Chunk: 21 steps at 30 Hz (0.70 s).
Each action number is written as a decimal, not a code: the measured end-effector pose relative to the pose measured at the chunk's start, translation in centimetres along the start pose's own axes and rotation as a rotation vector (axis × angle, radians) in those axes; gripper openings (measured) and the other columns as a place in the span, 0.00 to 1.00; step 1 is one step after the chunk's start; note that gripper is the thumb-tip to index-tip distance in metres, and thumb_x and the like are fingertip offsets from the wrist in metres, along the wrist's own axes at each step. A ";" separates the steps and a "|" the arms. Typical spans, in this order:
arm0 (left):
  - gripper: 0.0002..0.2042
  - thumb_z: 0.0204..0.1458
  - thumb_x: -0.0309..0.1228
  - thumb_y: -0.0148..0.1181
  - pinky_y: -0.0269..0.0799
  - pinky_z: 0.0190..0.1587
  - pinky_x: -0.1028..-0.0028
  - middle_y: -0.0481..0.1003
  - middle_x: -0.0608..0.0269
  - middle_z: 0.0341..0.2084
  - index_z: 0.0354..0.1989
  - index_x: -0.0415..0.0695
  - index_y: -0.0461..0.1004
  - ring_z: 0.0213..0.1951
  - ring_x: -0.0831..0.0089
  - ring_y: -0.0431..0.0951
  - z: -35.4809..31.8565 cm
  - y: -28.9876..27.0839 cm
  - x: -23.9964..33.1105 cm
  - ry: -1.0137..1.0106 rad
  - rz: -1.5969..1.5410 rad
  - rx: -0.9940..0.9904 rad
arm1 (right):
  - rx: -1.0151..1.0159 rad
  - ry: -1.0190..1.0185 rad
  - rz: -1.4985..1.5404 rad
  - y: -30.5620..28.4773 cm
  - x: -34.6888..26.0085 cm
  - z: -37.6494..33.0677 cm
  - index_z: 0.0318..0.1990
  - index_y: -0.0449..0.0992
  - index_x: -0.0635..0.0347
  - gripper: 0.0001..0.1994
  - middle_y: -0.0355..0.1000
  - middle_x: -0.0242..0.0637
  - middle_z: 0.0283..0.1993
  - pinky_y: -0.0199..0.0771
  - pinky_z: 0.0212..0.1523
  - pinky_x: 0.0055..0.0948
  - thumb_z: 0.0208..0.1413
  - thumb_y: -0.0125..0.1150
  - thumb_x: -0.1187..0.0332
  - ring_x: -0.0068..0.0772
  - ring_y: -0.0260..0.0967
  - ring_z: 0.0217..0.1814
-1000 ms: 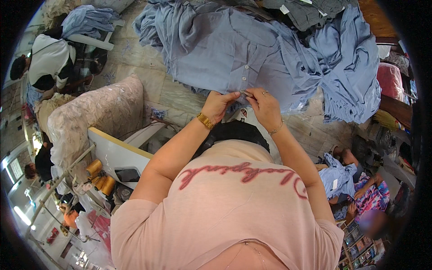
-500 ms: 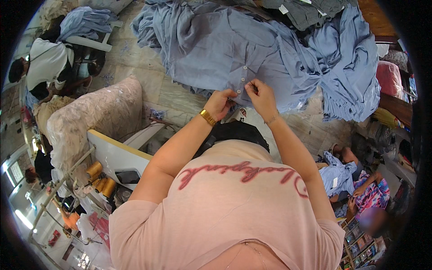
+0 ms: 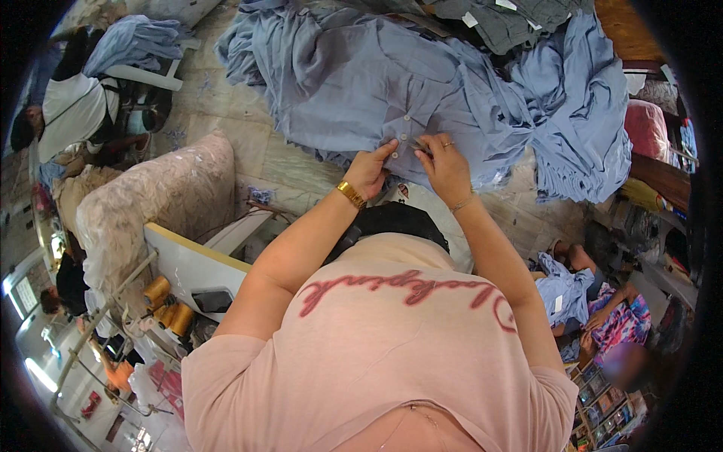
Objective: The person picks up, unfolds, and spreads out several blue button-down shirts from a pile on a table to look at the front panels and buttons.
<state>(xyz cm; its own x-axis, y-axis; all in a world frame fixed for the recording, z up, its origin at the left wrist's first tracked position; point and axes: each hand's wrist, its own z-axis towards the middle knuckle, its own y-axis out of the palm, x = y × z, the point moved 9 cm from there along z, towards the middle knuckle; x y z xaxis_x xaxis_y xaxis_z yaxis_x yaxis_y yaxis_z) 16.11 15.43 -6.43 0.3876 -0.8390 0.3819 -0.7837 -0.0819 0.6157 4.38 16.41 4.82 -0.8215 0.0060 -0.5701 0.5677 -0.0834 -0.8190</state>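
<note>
A blue-grey garment with a row of small white buttons lies spread in front of me over more cloth of the same colour. My left hand, with a gold watch at the wrist, pinches the garment's near edge beside the lowest visible button. Just to the right, my right hand is closed close over the button strip, a ring on one finger. Something small, thin and dark shows between its thumb and fingers, too small to name.
Dark grey garments lie at the far side. To my left are a large cloth-covered bundle, a white machine table with a phone, and gold thread cones. People sit at left and lower right, the latter beside blue cloth.
My right hand has turned and lowered its fingers to the button strip, from a raised pinch. My left thumb has moved up slightly along the strip. The view has shifted a little.
</note>
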 end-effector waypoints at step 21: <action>0.14 0.49 0.29 0.53 0.61 0.48 0.68 0.70 0.61 0.40 0.43 0.39 0.66 0.43 0.69 0.68 0.5 -0.3 -1.0 -0.042 -0.076 -0.032 | -0.041 -0.023 -0.048 1.8 0.0 0.2 0.35 0.67 0.57 0.09 0.65 0.37 0.32 0.68 0.27 0.35 0.51 0.48 0.63 0.42 0.67 0.30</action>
<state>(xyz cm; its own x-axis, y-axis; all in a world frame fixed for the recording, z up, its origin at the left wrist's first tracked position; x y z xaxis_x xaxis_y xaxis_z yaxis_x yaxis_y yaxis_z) 15.73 16.02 -7.34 0.4241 -0.8530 0.3042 -0.7369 -0.1298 0.6634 5.36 16.01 3.36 -0.8484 -0.0137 -0.5291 0.5292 -0.0423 -0.8474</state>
